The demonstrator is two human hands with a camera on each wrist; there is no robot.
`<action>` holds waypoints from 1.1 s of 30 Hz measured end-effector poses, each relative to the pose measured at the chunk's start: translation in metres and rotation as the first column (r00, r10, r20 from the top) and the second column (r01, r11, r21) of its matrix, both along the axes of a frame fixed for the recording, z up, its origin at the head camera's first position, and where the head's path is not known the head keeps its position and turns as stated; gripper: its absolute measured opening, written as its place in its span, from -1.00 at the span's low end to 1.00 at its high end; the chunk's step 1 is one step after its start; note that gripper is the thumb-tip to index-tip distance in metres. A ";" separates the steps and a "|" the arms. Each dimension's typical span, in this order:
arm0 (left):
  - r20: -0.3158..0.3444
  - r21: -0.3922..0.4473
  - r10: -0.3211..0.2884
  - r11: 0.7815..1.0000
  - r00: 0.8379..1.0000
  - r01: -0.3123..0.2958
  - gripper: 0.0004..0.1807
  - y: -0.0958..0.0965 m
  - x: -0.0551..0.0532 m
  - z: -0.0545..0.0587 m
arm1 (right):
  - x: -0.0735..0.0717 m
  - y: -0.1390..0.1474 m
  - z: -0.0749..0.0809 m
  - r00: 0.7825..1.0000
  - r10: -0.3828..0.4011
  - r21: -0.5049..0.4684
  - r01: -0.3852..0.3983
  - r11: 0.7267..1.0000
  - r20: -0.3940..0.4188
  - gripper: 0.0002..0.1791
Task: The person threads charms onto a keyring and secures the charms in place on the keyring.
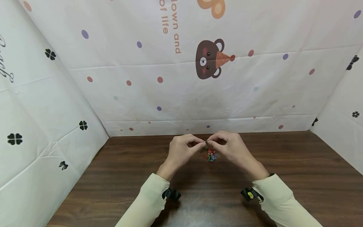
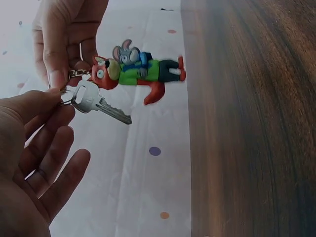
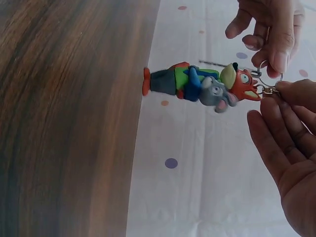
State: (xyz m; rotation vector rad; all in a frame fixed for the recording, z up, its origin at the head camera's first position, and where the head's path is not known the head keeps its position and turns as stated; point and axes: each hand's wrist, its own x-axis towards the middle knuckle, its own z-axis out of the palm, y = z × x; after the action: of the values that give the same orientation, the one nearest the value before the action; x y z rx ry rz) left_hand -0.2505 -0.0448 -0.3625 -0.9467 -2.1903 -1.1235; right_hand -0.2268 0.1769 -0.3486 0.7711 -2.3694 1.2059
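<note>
Both hands meet above the table, holding a key ring [image 3: 260,65] between their fingertips. The left hand [image 1: 181,149] pinches the ring with thumb and index finger, close to the head of a silver key [image 2: 88,98]. On the other side, the right hand [image 1: 233,148] pinches the ring where a short metal chain [image 3: 267,90] joins it. From that chain hangs a keychain figure [image 2: 129,74]: a red fox in green with a grey rabbit on it. Key and figure dangle below the fingers. Fingertips partly cover the ring.
A dark brown wooden table [image 1: 210,195] lies beneath the hands. White patterned cloth [image 1: 136,97] stands behind it and along both sides. Each wrist wears a small black camera, one on the left [image 1: 173,194] and one on the right [image 1: 247,194].
</note>
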 end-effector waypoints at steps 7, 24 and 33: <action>0.058 0.084 -0.065 0.995 0.996 0.060 -0.95 -0.001 -0.001 0.001 | -0.001 0.000 -0.001 0.997 0.014 -0.093 -0.006 0.996 0.081 -0.94; 0.278 0.208 -0.162 0.973 0.947 0.105 -0.91 -0.003 -0.004 -0.001 | -0.005 0.003 -0.004 0.974 0.056 -0.224 -0.004 0.974 0.222 -0.88; 0.054 0.011 -0.050 0.999 0.997 0.050 -0.94 -0.001 -0.004 -0.003 | -0.004 -0.002 -0.002 0.998 0.013 0.026 -0.011 1.000 -0.069 -0.92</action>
State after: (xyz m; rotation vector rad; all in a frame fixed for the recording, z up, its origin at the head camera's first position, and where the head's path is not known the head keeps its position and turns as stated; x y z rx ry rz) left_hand -0.2545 -0.0460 -0.3651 -0.9824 -2.2135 -1.1952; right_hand -0.2311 0.1754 -0.3507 0.8232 -2.3310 1.1374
